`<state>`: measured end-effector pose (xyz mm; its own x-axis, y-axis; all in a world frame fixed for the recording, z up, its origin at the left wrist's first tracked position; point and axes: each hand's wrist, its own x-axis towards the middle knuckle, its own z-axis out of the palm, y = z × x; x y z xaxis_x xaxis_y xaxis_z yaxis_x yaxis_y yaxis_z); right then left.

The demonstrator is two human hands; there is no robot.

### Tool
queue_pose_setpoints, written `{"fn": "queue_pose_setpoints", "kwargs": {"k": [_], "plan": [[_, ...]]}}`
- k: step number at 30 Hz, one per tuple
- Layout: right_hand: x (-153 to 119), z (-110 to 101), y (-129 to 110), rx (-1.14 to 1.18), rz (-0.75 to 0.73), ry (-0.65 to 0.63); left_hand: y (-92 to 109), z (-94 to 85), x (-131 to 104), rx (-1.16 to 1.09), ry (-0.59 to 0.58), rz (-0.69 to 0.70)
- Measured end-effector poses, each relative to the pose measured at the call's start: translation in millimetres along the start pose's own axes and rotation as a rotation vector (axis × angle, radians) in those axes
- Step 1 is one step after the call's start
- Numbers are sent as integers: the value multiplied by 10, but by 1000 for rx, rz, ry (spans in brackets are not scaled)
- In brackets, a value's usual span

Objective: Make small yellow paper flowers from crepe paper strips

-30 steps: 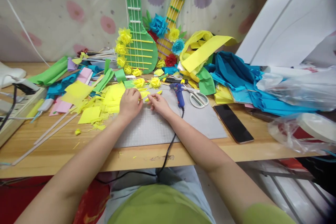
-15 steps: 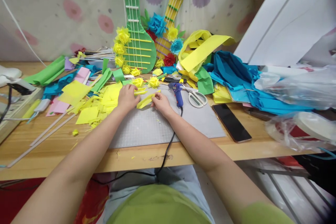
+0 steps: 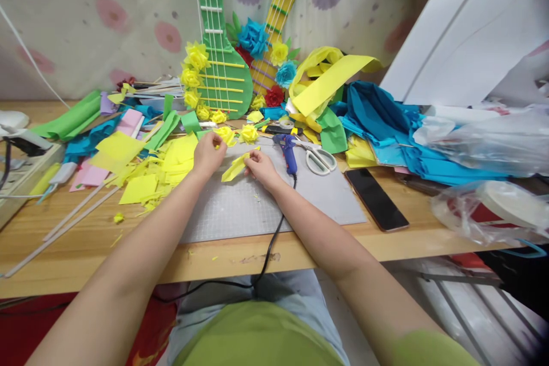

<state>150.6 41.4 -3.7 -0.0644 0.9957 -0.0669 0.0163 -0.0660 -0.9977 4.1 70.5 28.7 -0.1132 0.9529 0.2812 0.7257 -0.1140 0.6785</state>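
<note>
My right hand (image 3: 262,168) pinches a folded strip of yellow crepe paper (image 3: 235,168), which points left and down over the grey cutting mat (image 3: 240,211). To its left, my left hand (image 3: 209,154) is curled with fingertips together, apart from the strip; what it holds, if anything, is hidden. Two yellow paper flowers (image 3: 249,134) lie just beyond the hands. A blue glue gun (image 3: 289,155) rests right of my right hand, with white-handled scissors (image 3: 321,160) beside it. Cut yellow paper pieces (image 3: 178,157) lie piled left of my left hand.
A green paper-covered guitar shape (image 3: 225,80) and a yellow one (image 3: 278,11) lean at the back. Blue crepe paper (image 3: 377,114) is heaped at right, near a black phone (image 3: 377,200). The glue gun's black cord (image 3: 274,240) crosses the table's front edge.
My left hand has drawn back from the strip and its fingers have curled in. The strip stays in my right hand, its left end now free. The view has shifted slightly.
</note>
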Motion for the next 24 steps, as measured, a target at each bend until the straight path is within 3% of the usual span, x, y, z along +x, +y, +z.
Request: {"fn": "queue_pose_setpoints", "kwargs": {"k": [2,4,8,11,14,20,24], "plan": [[-3,2,-3,6,-7,-7,42,-24,-59,-398,-24,-190],[-11,6,-17,17,-5,0,67,-41,-131,-769,-121,-354],[-23,12,-49,57,-1,33,59,-77,-275,-1139,-330,-579],[-6,8,-29,86,-26,66,28,-111,-345,-1263,-460,-709],[18,4,23,46,-80,96,10,-139,-377,-1368,-536,-735],[0,17,47,-34,-181,161,12,-120,-380,-1426,-443,-673],[-37,23,-9,73,-156,88,-14,-75,-372,-1361,-386,-675]]}}
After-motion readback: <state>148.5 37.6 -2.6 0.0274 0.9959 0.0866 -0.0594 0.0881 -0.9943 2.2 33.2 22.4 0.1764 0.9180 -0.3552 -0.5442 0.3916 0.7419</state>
